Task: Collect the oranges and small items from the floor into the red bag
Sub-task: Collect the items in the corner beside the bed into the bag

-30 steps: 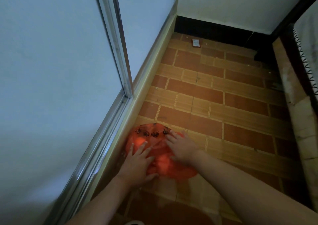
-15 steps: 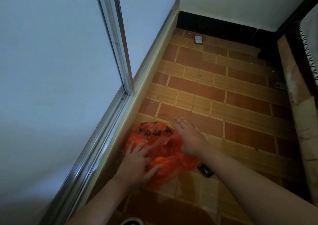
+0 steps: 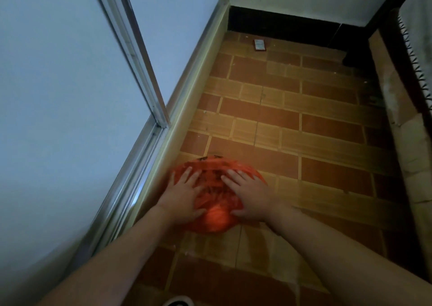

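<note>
Both hands, left hand (image 3: 181,194) and right hand (image 3: 249,194), lie with fingers spread flat, gripping nothing, on the red bag (image 3: 216,190) at the floor's (image 3: 327,156) left edge; its thin film looks soft, slippery and tearable, best gathered at the mouth.

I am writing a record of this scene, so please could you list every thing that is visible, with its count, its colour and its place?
red bag: one, red-orange thin plastic with dark print, on the floor beside the door track, under both hands
orange: at least one, orange, showing through the near end of the bag
small flat item: one, pale with a dark edge, on the floor near the far wall; what it is cannot be told
floor: brown and tan tiles
sliding door frame: one, silver metal, on the left
skirting: black, along the far wall
shoe tip: one, dark and white, at the bottom edge
left hand: flat on the bag
right hand: flat on the bag
</note>
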A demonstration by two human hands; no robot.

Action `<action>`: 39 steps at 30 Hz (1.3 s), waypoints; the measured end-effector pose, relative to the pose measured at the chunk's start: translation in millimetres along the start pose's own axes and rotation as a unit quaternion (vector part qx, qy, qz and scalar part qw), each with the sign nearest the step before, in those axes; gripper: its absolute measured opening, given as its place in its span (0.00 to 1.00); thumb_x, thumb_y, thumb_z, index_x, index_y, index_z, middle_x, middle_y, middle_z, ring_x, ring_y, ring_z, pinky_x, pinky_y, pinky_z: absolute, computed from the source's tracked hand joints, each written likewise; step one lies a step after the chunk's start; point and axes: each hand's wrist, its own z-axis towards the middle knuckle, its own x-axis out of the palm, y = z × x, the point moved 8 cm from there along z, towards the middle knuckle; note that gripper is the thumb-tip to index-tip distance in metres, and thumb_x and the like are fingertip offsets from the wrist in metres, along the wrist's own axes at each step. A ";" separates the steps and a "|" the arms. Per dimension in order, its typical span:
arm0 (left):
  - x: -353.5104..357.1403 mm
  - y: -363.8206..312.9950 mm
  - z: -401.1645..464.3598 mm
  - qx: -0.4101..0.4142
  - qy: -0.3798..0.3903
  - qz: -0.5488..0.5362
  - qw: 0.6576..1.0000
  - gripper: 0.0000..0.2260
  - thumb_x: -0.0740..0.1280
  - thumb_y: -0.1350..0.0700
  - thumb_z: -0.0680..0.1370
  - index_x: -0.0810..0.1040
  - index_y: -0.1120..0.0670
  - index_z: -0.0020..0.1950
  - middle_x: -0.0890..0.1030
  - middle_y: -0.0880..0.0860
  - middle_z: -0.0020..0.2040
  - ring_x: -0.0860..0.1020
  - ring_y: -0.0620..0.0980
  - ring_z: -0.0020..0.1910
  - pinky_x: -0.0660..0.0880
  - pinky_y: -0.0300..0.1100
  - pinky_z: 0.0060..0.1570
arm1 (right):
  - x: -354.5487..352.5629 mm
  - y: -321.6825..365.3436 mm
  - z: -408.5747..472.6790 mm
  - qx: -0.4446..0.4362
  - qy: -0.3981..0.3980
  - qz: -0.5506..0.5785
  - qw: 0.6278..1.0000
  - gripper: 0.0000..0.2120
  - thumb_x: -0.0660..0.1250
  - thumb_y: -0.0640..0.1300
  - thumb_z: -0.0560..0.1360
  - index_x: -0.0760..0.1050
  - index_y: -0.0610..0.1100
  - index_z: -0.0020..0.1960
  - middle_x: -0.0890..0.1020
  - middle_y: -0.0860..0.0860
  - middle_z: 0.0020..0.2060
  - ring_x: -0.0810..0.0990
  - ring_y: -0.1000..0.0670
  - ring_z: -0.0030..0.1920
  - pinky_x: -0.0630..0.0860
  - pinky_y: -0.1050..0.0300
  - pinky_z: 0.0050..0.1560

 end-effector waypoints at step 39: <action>-9.0 -40.8 -67.7 -0.058 -0.206 -0.121 0.969 0.26 0.65 0.40 0.75 0.76 0.46 0.71 0.77 0.52 0.70 0.72 0.57 0.73 0.66 0.67 0.72 | 76.3 -77.7 -123.5 0.125 0.056 -0.035 0.990 0.26 0.69 0.46 0.77 0.67 0.48 0.73 0.71 0.47 0.70 0.69 0.43 0.70 0.70 0.45 0.67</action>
